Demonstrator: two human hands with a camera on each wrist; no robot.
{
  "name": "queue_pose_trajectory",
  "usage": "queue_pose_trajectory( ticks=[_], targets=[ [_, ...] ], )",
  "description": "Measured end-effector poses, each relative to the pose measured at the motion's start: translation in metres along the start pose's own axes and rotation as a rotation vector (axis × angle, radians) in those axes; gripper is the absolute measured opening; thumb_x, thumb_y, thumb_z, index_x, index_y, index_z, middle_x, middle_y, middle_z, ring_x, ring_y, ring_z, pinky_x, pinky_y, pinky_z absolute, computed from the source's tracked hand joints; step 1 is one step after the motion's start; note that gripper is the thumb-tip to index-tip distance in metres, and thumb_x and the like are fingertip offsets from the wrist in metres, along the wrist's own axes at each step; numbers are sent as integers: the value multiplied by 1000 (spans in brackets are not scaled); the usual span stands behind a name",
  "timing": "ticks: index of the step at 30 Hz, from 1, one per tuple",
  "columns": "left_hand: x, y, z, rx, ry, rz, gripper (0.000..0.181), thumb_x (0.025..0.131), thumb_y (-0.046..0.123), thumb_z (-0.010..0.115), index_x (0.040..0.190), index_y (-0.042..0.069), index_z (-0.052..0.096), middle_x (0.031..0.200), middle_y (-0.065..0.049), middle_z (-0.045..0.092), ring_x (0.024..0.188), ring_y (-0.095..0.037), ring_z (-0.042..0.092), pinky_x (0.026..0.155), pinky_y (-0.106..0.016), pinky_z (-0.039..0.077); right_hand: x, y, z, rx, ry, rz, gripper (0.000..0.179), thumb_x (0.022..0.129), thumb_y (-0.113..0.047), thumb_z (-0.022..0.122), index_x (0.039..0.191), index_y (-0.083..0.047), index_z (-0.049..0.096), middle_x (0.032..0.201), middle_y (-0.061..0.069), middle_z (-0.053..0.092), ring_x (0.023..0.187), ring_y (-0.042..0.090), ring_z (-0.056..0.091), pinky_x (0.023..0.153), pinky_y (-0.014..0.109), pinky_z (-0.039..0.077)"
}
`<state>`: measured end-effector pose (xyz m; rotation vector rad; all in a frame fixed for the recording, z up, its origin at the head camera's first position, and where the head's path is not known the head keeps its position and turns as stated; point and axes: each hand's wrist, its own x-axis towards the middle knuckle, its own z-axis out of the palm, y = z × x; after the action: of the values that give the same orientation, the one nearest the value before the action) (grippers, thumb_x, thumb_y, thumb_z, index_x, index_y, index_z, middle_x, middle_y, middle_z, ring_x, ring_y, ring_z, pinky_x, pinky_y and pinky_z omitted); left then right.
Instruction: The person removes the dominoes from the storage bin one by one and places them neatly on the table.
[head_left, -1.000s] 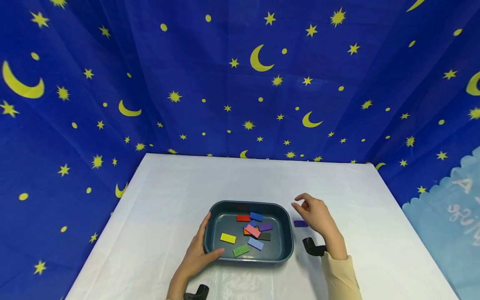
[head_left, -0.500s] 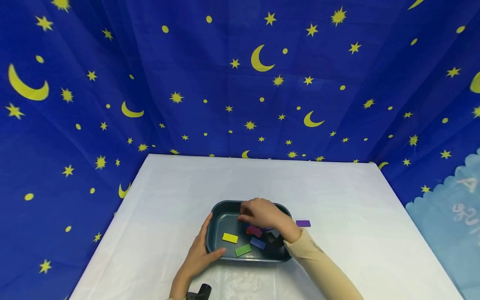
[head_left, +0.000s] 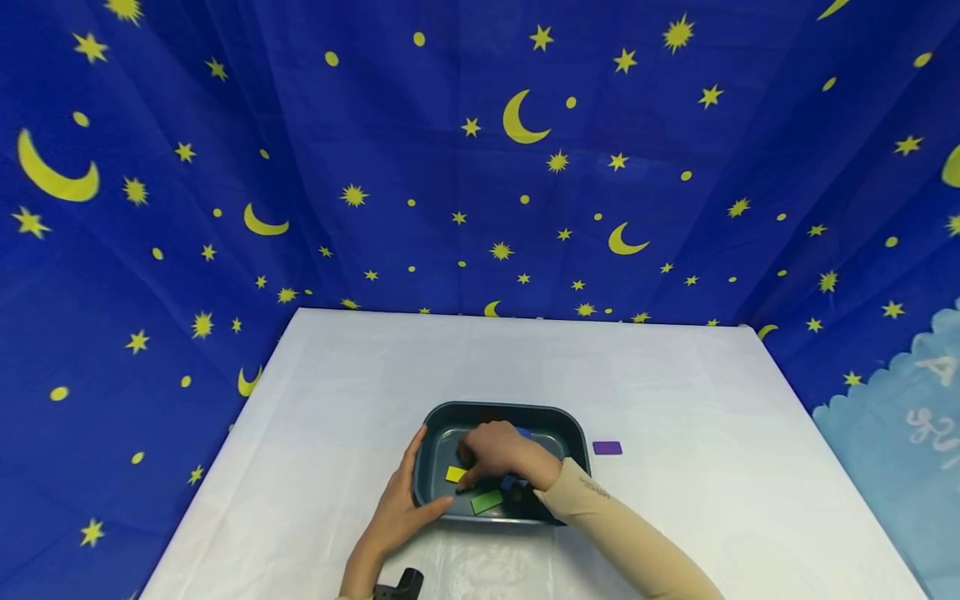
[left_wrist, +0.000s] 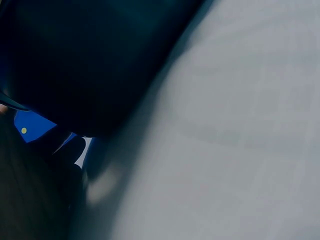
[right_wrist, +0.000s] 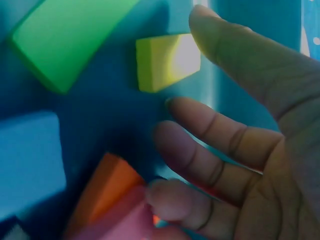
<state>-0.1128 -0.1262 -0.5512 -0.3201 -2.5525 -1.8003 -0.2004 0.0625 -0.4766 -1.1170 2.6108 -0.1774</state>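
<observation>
A dark blue-grey plastic tub (head_left: 558,414) stands on the white table. My left hand (head_left: 397,492) holds its near left corner, thumb over the front rim and fingers along the left side. Inside the tub, my right hand (head_left: 498,450) reaches down over a yellow block (head_left: 454,474). In the right wrist view the thumb overlaps the yellow block's edge, while the other fingers (right_wrist: 185,150) are loosely bent and apart from it. A green block (head_left: 486,502) lies nearby. Orange (right_wrist: 102,195), pink (right_wrist: 125,220) and light blue (right_wrist: 30,160) blocks lie close by too.
A purple block (head_left: 607,448) lies on the white tabletop (head_left: 375,358), right of the tub. A blue curtain (head_left: 420,158) with yellow moons and stars hangs behind and at the sides. The tub's dark wall (left_wrist: 95,65) fills the left wrist view's upper left.
My right hand has moved left from above the table near the purple block into the tub, then on toward the yellow block. My left hand stays at the tub's corner.
</observation>
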Motion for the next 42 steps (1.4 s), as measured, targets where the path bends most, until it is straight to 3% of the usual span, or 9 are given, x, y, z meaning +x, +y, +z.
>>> queue_pose_trajectory(
  ticks=[4,11,14,17,22,24,34,42],
  targets=[
    [-1,10,-1,-1,0,-27,99,75,23,75,153,30,14,148,-16,32,124,-35,42,91,-59,36,2,-2,5,1,12,18,33,65,-45,84,69,-22,61,62,-13,52,56,6,49,50,25,39],
    [-6,45,-8,-9,-19,-44,96,75,22,73,153,12,17,145,-24,33,121,-41,43,90,-60,36,1,-6,11,26,10,74,33,63,-42,86,68,-21,60,61,-13,50,57,5,49,52,26,39],
    [-6,46,-8,0,-18,-47,97,75,23,73,153,12,16,145,-24,34,120,-41,44,90,-59,37,1,-6,12,19,17,72,32,64,-41,86,68,-22,62,62,-14,51,58,5,50,52,26,40],
    [-5,36,-6,7,-11,-34,97,75,24,74,153,14,16,144,-24,35,118,-40,46,88,-57,38,2,-6,13,5,20,53,29,64,-39,86,69,-22,63,62,-14,51,58,5,50,51,25,39],
    [-1,7,0,26,4,-22,100,73,25,75,153,29,15,145,-17,38,117,-34,48,87,-55,40,0,-5,12,-17,45,18,27,63,-35,87,68,-22,64,62,-15,51,57,5,49,50,24,39],
    [-1,2,1,36,10,-17,100,73,27,75,152,34,15,145,-14,38,118,-31,48,87,-54,40,-1,-5,11,-23,59,7,27,63,-34,87,68,-22,63,61,-15,51,56,5,49,49,24,39],
    [0,0,0,10,12,-12,98,74,29,75,151,40,15,142,-12,42,114,-29,51,85,-52,41,-5,1,5,-43,95,-12,29,67,-37,84,74,-22,60,62,-14,49,55,4,47,49,24,38],
    [0,-1,1,15,12,-6,99,74,29,75,151,39,14,141,-13,43,112,-28,51,83,-51,42,-5,4,4,19,105,-21,29,67,-34,85,76,-22,60,64,-15,49,56,4,47,50,24,37]
  ],
)
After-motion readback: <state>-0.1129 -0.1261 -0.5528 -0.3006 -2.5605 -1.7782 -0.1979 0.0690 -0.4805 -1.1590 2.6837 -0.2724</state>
